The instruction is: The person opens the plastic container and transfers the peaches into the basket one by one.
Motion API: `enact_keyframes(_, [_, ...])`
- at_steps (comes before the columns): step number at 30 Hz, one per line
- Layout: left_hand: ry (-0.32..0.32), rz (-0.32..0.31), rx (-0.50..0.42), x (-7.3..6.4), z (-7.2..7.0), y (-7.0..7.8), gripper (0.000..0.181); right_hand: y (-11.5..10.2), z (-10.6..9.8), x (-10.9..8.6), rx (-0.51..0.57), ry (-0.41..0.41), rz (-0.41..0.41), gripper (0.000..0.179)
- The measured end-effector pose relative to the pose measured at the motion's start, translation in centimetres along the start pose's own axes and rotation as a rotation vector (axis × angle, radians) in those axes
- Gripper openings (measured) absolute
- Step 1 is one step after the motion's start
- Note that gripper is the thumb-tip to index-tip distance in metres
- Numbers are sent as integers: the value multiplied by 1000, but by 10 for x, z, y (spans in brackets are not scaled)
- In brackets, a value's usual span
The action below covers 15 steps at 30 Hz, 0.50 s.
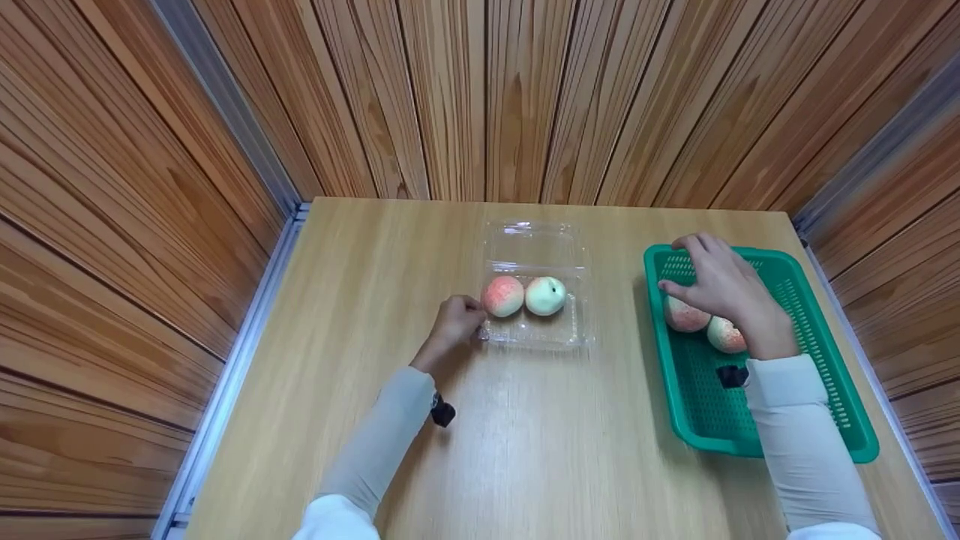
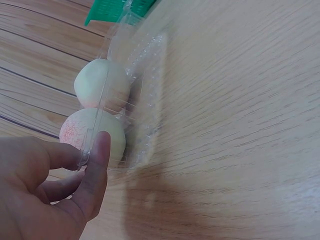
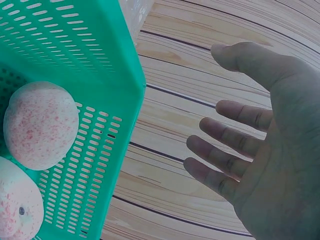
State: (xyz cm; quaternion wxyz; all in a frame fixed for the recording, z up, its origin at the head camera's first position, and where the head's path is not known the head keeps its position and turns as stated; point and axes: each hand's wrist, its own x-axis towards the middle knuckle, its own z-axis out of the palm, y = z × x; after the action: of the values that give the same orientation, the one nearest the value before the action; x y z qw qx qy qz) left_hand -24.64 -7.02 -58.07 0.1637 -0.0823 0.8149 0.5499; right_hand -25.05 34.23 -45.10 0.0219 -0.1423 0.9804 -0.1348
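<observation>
A clear plastic clamshell box (image 1: pixel 534 244) lies opened on the table, its lid folded back. Inside it, side by side, sit a pink-blushed peach (image 1: pixel 503 296) and a paler peach (image 1: pixel 545 295). My left hand (image 1: pixel 456 321) pinches the box's left rim between thumb and fingers, as the left wrist view shows. Over the green basket (image 1: pixel 666 375), my right hand (image 1: pixel 721 283) hovers with fingers spread and nothing in its grasp. Below it in the basket lie one peach (image 1: pixel 685 316) and another peach (image 1: pixel 726 335); the hand partly covers them.
The light wooden table (image 1: pixel 525 450) carries the box at its middle and the basket at its right. Wood-panelled walls (image 1: pixel 487 97) enclose the back and both sides, with a metal rail (image 1: pixel 247 330) along the table's left edge.
</observation>
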Motion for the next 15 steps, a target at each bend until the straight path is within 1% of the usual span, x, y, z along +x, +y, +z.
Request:
enact_keyframes(4, [-12, -37, -7, 1, 0, 0, 18, -2, 0, 3, 1, -4, -3, 65])
enact_keyframes(7, [-19, -51, -7, 2, 0, 0, 18, -3, 0, 4, -5, 0, -11, 64])
enact_keyframes(15, [-13, -31, 7, 1, -1, 1, 18, -5, 0, 7, -14, 7, -31, 63])
